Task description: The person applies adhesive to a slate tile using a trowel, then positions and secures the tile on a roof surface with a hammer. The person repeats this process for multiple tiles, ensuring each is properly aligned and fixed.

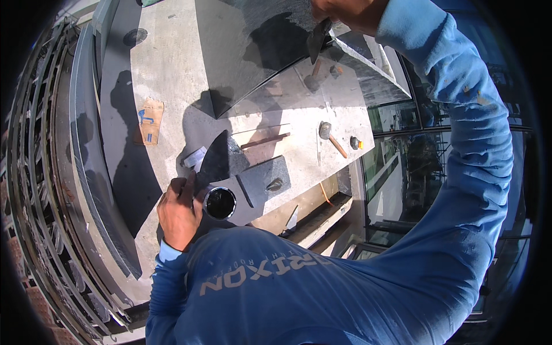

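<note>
My right hand (348, 14) at the top grips a dark trowel-like blade (317, 41), pointed down beside the edge of a large dark stone slab (230, 40). My left hand (178, 210) is low at left, fingers curled next to an open round can of black material (219, 202); whatever lies under those fingers is unclear. Just beyond the can are a black angular piece (213, 158), a small white block (194, 156) and a grey tile (261, 175) with a dark lump (274, 184) on it.
A mallet (333, 139), small tool (355, 142), wooden strips (265, 140) and cardboard scrap (151, 121) lie on the pale surface (167, 75). Metal railings (52, 172) run along the left; glass panels (391, 190) stand at right. A pale angled panel (391, 83) is near my right arm.
</note>
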{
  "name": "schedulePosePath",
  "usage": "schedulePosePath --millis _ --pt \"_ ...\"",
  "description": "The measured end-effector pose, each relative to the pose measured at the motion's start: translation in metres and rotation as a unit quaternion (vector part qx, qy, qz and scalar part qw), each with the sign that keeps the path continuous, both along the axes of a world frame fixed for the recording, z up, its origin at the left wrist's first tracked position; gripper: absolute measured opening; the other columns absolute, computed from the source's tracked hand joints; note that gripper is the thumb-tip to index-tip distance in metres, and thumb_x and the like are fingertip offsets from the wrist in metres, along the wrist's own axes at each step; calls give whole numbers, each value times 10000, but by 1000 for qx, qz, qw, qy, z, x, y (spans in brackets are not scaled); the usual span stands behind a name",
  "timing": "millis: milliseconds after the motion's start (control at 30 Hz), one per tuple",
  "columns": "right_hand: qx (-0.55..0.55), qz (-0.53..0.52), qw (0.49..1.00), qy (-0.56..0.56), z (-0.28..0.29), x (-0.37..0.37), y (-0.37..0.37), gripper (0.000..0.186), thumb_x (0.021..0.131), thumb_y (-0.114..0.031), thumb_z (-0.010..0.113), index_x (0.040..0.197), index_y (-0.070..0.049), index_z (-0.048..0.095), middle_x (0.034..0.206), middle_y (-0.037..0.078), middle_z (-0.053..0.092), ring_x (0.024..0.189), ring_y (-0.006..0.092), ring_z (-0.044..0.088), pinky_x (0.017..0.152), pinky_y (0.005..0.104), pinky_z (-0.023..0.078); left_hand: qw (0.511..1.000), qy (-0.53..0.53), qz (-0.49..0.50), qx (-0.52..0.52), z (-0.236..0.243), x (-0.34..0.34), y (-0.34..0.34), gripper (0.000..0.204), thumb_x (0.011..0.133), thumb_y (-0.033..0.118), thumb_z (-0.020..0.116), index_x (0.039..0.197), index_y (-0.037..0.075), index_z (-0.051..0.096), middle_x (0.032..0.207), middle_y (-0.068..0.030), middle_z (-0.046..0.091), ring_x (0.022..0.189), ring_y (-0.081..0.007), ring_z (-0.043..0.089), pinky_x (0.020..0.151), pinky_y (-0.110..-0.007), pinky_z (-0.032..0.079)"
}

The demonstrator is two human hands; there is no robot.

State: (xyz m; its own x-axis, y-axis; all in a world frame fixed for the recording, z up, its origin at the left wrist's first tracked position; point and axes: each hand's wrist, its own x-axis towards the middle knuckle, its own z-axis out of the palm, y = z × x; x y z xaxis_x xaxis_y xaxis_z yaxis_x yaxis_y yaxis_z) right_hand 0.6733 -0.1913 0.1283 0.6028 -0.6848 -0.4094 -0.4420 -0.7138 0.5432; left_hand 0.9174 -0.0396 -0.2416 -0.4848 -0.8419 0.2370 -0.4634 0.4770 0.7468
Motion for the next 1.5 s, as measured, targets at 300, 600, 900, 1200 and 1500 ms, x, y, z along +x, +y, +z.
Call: schedulePosePath --millis 300,600,900,1200,1500 --pt "-30 -31 998 35 39 -34 6 302 856 -121 715 1155 -121 753 1100 103 699 1007 317 670 871 430 543 999 -26 -21 26 1 3 5 463 808 113 738 1256 14 677 1033 -153 601 908 -358 646 785 -439 526" --pt "-162 -71 984 -35 59 -91 78 333 899 -96 705 1224 -153 745 1158 88 687 1036 293 662 866 402 546 1000 -14 -13 15 4 1 9 445 816 137 774 1234 9 690 999 -135 605 858 -353 642 749 -435 518" --pt "-447 -261 635 -573 -203 -102 200 404 907 -20 728 1299 -114 708 1102 133 610 961 251 622 823 354 539 1000 -3 4 -19 16 3 5 410 880 234 775 1208 -1 704 937 -131 610 793 -337 642 692 -417 508" --pt "-466 -243 593 -610 -234 -113 173 493 866 -11 753 1316 -206 697 1126 132 616 1005 293 607 829 384 524 997 34 60 -20 30 0 3 393 972 237 678 1223 -62 628 1008 -217 616 898 -417 639 766 -445 512" --pt "-408 -307 554 -657 -278 -126 198 537 848 12 737 1334 -212 690 1144 149 623 1027 310 639 878 372 531 986 127 106 -25 42 -20 8 351 1010 201 611 1157 -115 578 1016 -242 589 901 -420 594 811 -465 472"
